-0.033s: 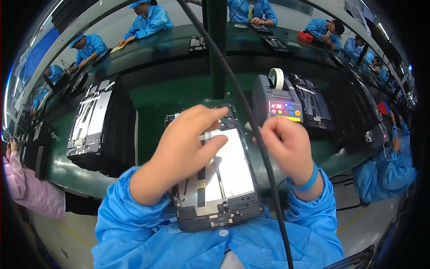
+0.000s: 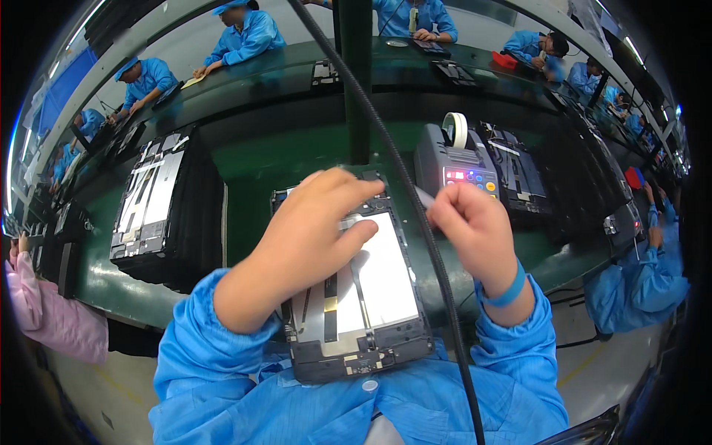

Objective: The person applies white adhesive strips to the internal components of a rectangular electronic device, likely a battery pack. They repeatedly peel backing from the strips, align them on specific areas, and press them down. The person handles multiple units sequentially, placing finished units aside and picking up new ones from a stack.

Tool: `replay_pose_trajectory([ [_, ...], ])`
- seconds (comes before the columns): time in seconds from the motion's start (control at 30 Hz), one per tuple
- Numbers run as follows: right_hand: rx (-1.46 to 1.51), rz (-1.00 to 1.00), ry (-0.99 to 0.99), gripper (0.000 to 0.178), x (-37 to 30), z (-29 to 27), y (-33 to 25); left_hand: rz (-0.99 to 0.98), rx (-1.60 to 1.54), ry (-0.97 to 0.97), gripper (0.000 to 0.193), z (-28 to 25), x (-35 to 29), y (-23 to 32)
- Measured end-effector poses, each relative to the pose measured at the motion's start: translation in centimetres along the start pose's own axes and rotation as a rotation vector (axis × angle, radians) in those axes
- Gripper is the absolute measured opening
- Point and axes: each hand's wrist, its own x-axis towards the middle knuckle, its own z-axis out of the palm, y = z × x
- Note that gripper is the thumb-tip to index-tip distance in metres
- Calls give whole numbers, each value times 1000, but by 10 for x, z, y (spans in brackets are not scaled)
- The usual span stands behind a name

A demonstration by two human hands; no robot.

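Observation:
An opened tablet (image 2: 389, 274), its silver battery and black circuit parts bare, lies before me with its near end close to my jacket. My left hand (image 2: 315, 219) is over its far left part, thumb and fingers apart; whether the palm presses on it cannot be seen. Right of the tablet, my right hand (image 2: 471, 230) is raised and pinches a small pale strip of tape (image 2: 423, 196), partly behind a black cable. Just beyond that hand stands a grey tape dispenser (image 2: 437, 159) with a lit panel and a white tape roll (image 2: 456, 130) on top.
A tall stack of opened tablets (image 2: 159, 196) stands at the left on the green bench (image 2: 259, 159). Another stack (image 2: 519, 167) is right of the dispenser. The braided black cable (image 2: 404, 163) hangs across the view. A green post (image 2: 360, 111) rises ahead; co-workers sit beyond.
My right hand has moved slightly up, and more of the tape strip shows beside its fingertips. The left hand stays over the tablet almost unchanged.

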Motion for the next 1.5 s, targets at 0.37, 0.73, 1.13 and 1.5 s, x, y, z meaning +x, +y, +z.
replay_pose_trajectory([
  [0.37, 331, 176, -133, 12, 29, -10, 45, 126, 265, -197, 38, 20, 18, -31],
  [0.73, 156, 120, -267, 56, 87, 34, 66, 58, 319, -143, 35, 10, 3, -38],
  [1.13, -13, -57, -490, 17, 97, 8, 56, 49, 371, -133, 33, 12, 4, -43],
  [1.5, -461, -67, -795, 13, 119, 12, 33, -212, 118, -177, 24, 14, 15, -54],
])
